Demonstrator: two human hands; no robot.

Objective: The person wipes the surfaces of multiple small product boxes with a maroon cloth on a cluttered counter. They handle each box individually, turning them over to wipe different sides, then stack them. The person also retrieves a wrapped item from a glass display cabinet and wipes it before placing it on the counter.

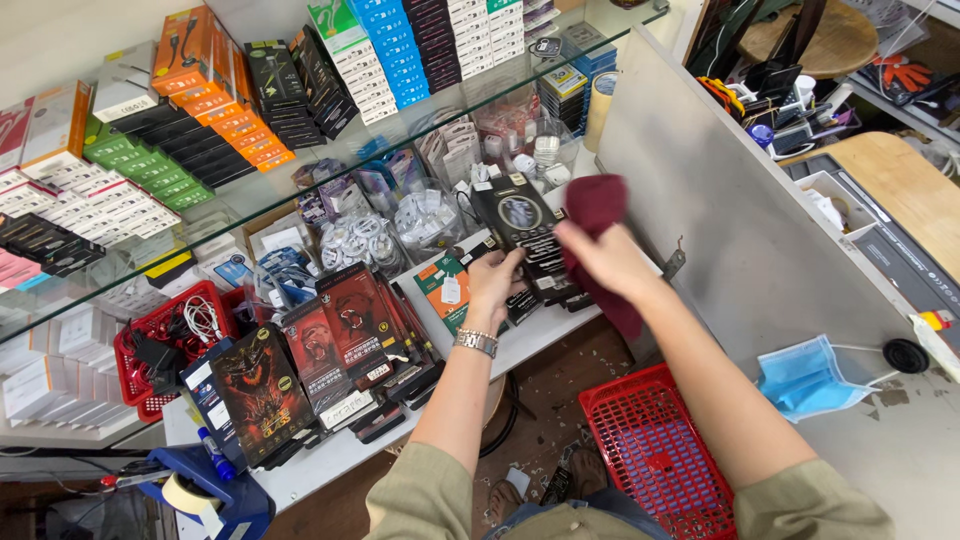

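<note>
I am watching the left hand [492, 283] gripping the near end of a black flat box [522, 222], steadying it over the white shelf [540, 335]. Just beyond, the right hand [600, 258] is clutching a dark red cloth [597, 205], bunched and pressing onto the box for wiping.

Bare forearms below rolled olive-green fabric sleeves [420, 495]; silver metal link wristwatch [476, 342] on the left wrist; blue denim trousers [590, 515]; worn brown shoes [585, 470].

Both hands [494, 283] [604, 258] outstretched, fingers curled
</note>
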